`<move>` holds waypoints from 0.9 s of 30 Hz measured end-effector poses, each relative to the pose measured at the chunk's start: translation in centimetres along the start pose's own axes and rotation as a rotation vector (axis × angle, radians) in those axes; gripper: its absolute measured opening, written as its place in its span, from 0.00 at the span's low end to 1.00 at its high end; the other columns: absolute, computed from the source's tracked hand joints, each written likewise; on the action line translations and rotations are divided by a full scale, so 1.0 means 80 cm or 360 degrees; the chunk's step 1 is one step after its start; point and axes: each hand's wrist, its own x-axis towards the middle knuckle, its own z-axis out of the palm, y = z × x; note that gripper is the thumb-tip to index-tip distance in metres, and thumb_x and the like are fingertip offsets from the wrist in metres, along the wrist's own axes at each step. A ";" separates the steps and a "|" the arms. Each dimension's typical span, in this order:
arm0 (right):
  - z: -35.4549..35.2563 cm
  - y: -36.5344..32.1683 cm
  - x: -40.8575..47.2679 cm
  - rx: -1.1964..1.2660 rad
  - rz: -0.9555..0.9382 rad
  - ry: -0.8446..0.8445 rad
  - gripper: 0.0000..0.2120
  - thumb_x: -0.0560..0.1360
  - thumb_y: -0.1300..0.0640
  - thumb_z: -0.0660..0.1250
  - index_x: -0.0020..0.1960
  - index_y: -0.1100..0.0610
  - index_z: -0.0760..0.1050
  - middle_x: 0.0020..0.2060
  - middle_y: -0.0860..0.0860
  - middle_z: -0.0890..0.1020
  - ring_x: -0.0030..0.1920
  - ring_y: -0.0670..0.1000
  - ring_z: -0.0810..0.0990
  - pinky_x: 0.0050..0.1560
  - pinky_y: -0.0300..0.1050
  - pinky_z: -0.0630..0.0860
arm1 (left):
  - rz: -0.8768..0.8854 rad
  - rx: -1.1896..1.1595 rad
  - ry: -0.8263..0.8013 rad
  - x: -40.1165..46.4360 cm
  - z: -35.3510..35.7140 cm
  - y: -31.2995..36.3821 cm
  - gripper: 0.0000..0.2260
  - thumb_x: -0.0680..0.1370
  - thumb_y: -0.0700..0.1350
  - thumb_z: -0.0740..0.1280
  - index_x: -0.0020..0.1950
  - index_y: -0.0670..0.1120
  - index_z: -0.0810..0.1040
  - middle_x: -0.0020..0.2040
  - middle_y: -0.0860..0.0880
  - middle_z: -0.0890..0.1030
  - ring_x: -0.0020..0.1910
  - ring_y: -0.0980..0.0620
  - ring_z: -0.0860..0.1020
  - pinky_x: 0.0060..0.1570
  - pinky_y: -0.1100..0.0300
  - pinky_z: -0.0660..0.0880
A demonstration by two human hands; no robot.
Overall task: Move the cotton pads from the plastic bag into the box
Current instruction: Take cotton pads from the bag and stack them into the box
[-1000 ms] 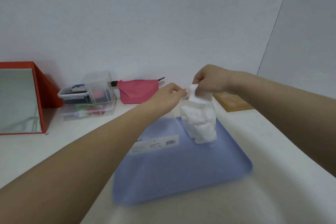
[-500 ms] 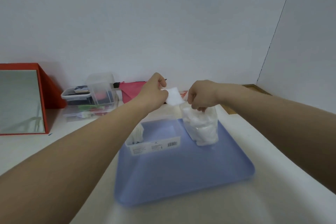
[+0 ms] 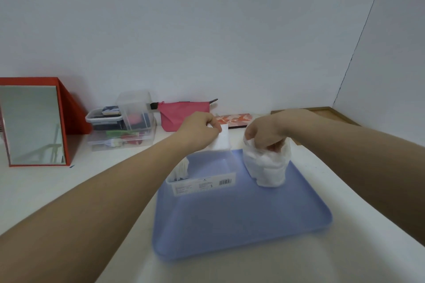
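- Left hand (image 3: 199,130): closed in a pinch on one square white cotton pad (image 3: 222,139), held just above the far edge of the clear rectangular plastic box (image 3: 202,173).
- Right hand (image 3: 264,132): fingers (image 3: 274,146) curled down into the open mouth of the clear plastic bag (image 3: 266,164); closed around the bag's upper rim, fingertips partly hidden inside; grip on a pad inside cannot be told.
- Clear plastic bag: upright on the far right part of the pale blue rectangular plastic tray (image 3: 241,225), filled with a stack of white cotton pads (image 3: 269,171) visible through the film.
- Clear rectangular plastic box: on the far left part of the tray, just beside the bag, open at the top; white barcode label (image 3: 204,185) on the near wall; some white items (image 3: 182,167) standing against the left wall inside, too blurred to identify.
- Pale blue tray: flat on the white table (image 3: 46,188), near half bare.
- Both forearms: bare, reaching in from the lower corners toward the tray.
- Background, along the wall: red-framed tilted mirror (image 3: 32,124) at far left; stacked clear storage containers (image 3: 122,126) with mixed contents beside it; pink fabric zip pouch (image 3: 177,115) behind the left hand; flat floral-patterned case (image 3: 234,120) between the two hands; wooden board (image 3: 322,112) behind the right forearm.
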 end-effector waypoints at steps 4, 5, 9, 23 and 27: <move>0.000 0.000 0.005 -0.0317 0.0043 0.0095 0.18 0.72 0.60 0.64 0.62 0.51 0.76 0.52 0.54 0.83 0.37 0.56 0.80 0.38 0.42 0.75 | 0.0012 -0.0017 -0.0019 0.001 0.005 0.001 0.08 0.78 0.40 0.64 0.51 0.43 0.83 0.44 0.53 0.78 0.34 0.57 0.72 0.32 0.66 0.68; 0.001 -0.001 0.005 -0.0339 0.0036 0.0111 0.16 0.72 0.59 0.64 0.59 0.51 0.78 0.50 0.53 0.83 0.39 0.56 0.80 0.41 0.43 0.76 | 0.0018 -0.0016 -0.0019 0.001 0.006 0.001 0.08 0.78 0.40 0.64 0.50 0.43 0.84 0.44 0.54 0.78 0.35 0.57 0.73 0.32 0.66 0.68; -0.004 0.001 0.005 -0.0435 -0.0059 0.0265 0.06 0.73 0.56 0.67 0.38 0.49 0.72 0.38 0.46 0.75 0.46 0.54 0.76 0.45 0.44 0.73 | 0.0029 -0.0015 -0.0020 0.000 0.007 0.004 0.08 0.77 0.39 0.65 0.50 0.43 0.83 0.43 0.57 0.75 0.34 0.60 0.71 0.32 0.67 0.66; -0.025 -0.002 -0.029 0.1783 -0.0444 0.0525 0.09 0.73 0.64 0.69 0.53 0.63 0.78 0.44 0.57 0.82 0.41 0.53 0.83 0.35 0.41 0.79 | -0.0196 -0.0481 -0.0032 0.003 -0.010 0.004 0.10 0.76 0.45 0.68 0.48 0.40 0.84 0.48 0.45 0.86 0.50 0.46 0.85 0.54 0.55 0.81; 0.003 -0.022 -0.018 0.1940 -0.0464 0.0293 0.10 0.75 0.64 0.69 0.56 0.61 0.79 0.50 0.56 0.84 0.47 0.52 0.83 0.39 0.41 0.79 | -0.0304 -0.1006 -0.0082 -0.007 -0.019 0.011 0.11 0.78 0.44 0.60 0.47 0.41 0.82 0.43 0.45 0.86 0.39 0.50 0.85 0.42 0.59 0.82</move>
